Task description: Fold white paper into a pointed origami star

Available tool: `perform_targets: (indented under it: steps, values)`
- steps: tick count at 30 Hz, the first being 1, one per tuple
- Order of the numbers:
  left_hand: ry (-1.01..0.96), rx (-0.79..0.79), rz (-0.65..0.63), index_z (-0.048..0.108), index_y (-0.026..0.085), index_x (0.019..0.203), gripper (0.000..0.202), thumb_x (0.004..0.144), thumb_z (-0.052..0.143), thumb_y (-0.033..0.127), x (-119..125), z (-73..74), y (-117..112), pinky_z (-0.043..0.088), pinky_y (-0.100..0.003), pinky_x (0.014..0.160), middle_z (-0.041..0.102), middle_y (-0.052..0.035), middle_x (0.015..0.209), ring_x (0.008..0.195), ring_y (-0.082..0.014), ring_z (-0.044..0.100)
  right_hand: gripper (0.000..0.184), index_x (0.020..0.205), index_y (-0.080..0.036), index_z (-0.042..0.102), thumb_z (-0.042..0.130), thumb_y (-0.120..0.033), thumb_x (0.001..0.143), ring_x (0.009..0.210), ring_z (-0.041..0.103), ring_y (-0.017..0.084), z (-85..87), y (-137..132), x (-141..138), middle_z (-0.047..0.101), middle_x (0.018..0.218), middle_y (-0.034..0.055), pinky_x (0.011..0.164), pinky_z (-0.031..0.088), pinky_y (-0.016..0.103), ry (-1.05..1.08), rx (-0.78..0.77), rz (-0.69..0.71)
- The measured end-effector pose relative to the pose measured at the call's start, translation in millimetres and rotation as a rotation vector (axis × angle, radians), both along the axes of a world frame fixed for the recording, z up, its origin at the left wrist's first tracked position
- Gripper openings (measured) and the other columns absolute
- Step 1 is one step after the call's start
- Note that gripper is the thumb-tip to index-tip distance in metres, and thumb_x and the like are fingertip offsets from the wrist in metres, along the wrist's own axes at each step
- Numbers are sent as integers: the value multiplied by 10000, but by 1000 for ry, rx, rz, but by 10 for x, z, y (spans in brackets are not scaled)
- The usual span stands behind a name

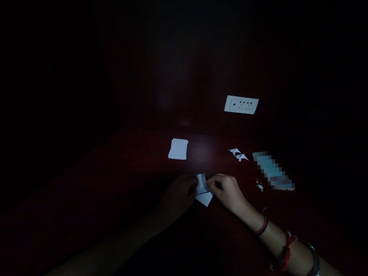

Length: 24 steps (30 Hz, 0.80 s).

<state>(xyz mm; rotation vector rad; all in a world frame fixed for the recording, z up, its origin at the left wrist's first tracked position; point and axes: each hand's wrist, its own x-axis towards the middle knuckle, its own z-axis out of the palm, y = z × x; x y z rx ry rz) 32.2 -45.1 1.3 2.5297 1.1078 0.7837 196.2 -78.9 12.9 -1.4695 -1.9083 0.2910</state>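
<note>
Between my two hands is a small piece of partly folded white paper, with printed marks across its greyish middle and a plain corner pointing down toward me. My left hand, in deep shadow, pinches the paper's left edge. On the other side, the thumb and fingers of my right hand are closed on the right edge. Bracelets circle my right wrist and forearm. A stack of square white paper sheets lies beyond my hands, slightly left. Small folded white paper pieces lie farther right.
A phone, its screen pixelated, lies on the dark reddish table at the right. Tiny white scraps are beside it. A white power socket is set in the dark back panel. The surroundings are very dark.
</note>
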Motion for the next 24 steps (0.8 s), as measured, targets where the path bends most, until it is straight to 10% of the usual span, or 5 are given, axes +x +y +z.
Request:
perform_targets:
  steps: [24]
  values:
    - [245, 136, -159, 572, 190, 921, 200, 790, 426, 147, -66, -1, -19, 388, -280, 695, 521, -36, 877, 805, -159, 479, 229, 621, -162, 616, 449, -164, 778, 612, 451, 97, -40, -31, 20, 461, 650, 2, 563, 361, 198, -112, -26, 120]
